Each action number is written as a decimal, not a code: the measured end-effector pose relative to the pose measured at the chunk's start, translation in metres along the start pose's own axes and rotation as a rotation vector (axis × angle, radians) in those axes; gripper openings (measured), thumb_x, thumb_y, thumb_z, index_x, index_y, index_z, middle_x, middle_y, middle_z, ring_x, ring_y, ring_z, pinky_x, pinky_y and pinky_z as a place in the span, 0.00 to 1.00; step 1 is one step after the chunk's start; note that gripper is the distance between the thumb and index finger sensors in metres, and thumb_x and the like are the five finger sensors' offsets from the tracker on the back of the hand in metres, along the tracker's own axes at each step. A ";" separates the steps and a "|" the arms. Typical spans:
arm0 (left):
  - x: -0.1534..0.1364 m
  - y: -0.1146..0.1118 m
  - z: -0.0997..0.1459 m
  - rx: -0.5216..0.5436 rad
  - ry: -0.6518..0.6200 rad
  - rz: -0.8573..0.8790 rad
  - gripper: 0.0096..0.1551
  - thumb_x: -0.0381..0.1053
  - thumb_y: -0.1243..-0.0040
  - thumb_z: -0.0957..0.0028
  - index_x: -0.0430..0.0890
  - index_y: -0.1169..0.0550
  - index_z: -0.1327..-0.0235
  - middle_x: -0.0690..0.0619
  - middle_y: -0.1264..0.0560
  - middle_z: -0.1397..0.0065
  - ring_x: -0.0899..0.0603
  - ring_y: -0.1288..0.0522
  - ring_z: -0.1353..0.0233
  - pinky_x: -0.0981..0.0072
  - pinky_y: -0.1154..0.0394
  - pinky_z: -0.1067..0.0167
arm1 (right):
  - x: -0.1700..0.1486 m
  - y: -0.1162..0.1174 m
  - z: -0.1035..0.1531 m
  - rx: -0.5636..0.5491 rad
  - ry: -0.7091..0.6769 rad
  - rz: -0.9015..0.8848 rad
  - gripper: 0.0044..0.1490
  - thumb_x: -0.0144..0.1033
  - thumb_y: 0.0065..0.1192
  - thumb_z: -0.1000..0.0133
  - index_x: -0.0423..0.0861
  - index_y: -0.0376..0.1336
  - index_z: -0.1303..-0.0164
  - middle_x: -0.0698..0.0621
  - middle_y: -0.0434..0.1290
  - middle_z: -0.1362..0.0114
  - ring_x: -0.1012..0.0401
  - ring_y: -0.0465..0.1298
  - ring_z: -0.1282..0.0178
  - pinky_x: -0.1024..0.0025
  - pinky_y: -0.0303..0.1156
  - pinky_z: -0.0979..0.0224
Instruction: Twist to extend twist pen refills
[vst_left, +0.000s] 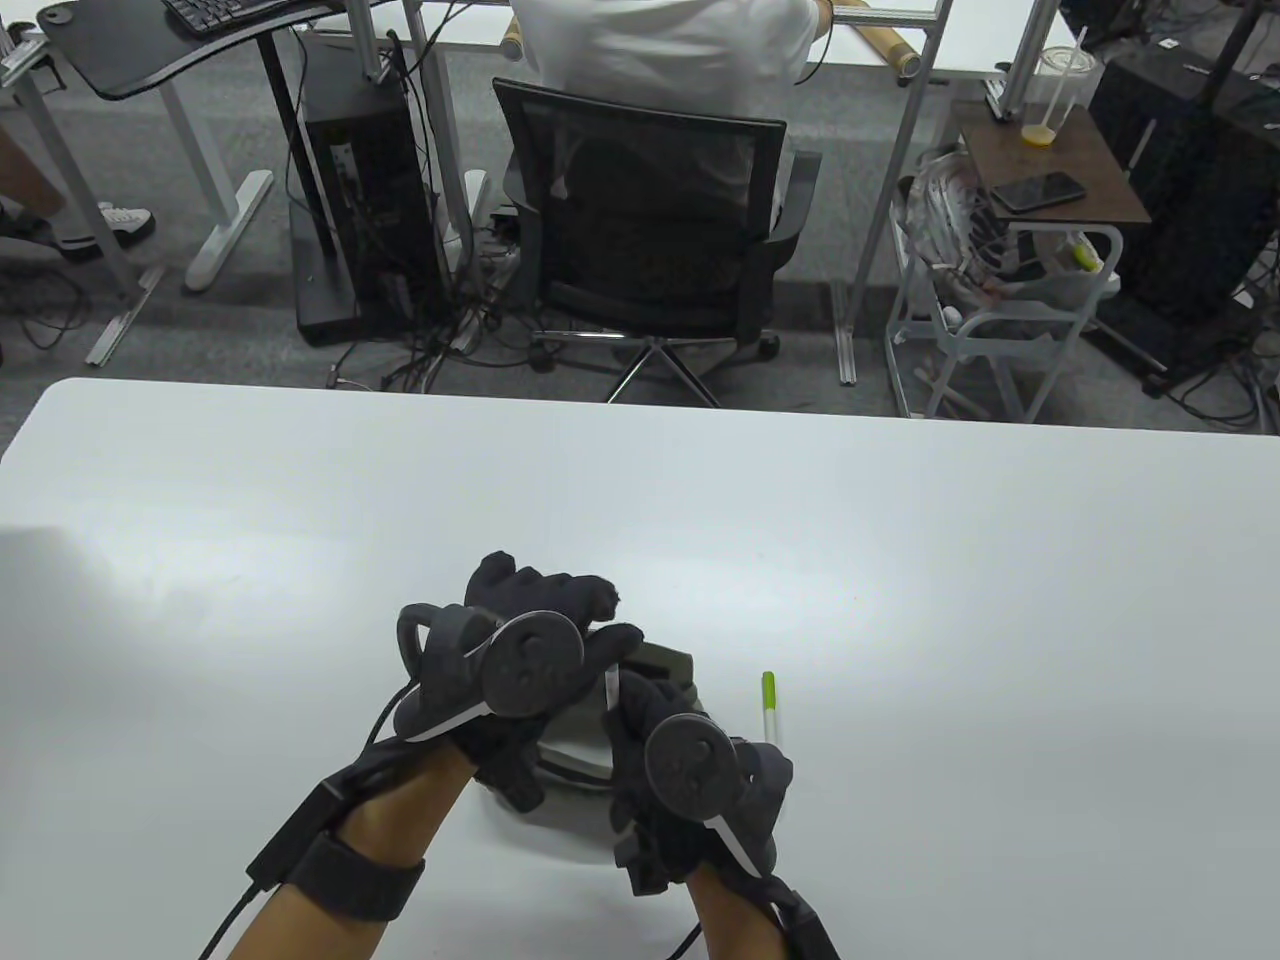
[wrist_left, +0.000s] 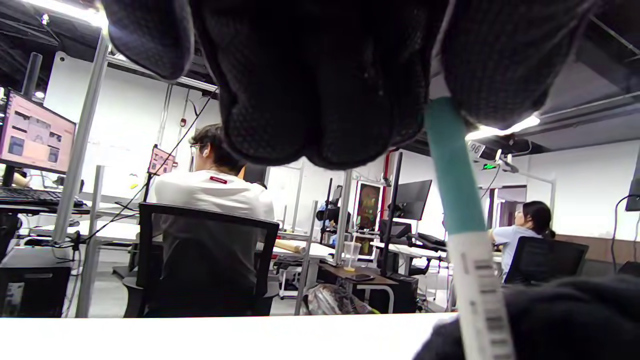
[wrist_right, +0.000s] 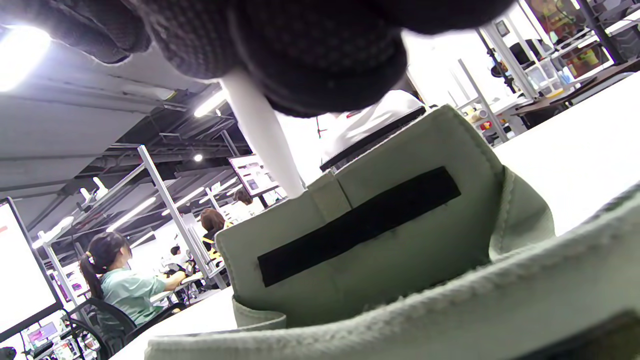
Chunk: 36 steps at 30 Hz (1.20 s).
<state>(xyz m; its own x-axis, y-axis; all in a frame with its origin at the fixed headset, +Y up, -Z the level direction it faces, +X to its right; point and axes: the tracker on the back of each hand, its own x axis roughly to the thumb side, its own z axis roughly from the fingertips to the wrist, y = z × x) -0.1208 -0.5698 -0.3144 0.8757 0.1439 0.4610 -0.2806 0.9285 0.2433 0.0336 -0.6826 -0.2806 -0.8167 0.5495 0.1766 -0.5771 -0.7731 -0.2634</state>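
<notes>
two gloved hands meet over a pale green pouch (vst_left: 668, 664) near the table's (vst_left: 900, 560) front edge, the left hand (vst_left: 520, 640) and right hand (vst_left: 690, 770) both gripping one teal-and-white pen (wrist_left: 457, 200), while a green-capped pen (vst_left: 769, 705) lies just beside them.

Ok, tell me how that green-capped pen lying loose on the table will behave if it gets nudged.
The green-capped pen is a slim round stick lying flat on the smooth white table, so it would probably roll sideways. It looks light, likely skidding at a slight touch. Nothing visibly blocks it on its right; the right hand lies close on its left.
</notes>
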 end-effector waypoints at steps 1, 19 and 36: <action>0.000 0.000 0.000 -0.006 0.003 0.000 0.28 0.62 0.31 0.48 0.44 0.16 0.45 0.49 0.13 0.50 0.39 0.15 0.46 0.28 0.35 0.32 | -0.001 0.001 0.000 -0.001 0.001 -0.004 0.28 0.40 0.62 0.57 0.49 0.72 0.46 0.48 0.80 0.49 0.65 0.82 0.70 0.74 0.79 0.68; -0.003 -0.005 0.001 -0.011 -0.102 0.081 0.23 0.50 0.32 0.47 0.45 0.17 0.41 0.49 0.13 0.44 0.39 0.15 0.41 0.28 0.36 0.30 | 0.000 0.003 0.001 -0.008 -0.014 0.018 0.28 0.40 0.62 0.57 0.49 0.72 0.46 0.48 0.79 0.48 0.65 0.82 0.68 0.74 0.79 0.66; -0.011 -0.010 0.007 -0.009 -0.155 0.227 0.24 0.41 0.36 0.46 0.47 0.20 0.34 0.49 0.15 0.34 0.40 0.17 0.33 0.28 0.38 0.28 | 0.000 0.002 0.001 -0.006 -0.013 0.007 0.28 0.40 0.61 0.57 0.50 0.71 0.46 0.48 0.80 0.48 0.64 0.82 0.68 0.74 0.79 0.66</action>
<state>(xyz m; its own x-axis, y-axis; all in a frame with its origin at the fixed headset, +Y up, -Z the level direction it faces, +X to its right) -0.1306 -0.5837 -0.3157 0.7198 0.2952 0.6283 -0.4589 0.8814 0.1117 0.0329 -0.6842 -0.2804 -0.8208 0.5398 0.1871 -0.5713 -0.7750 -0.2703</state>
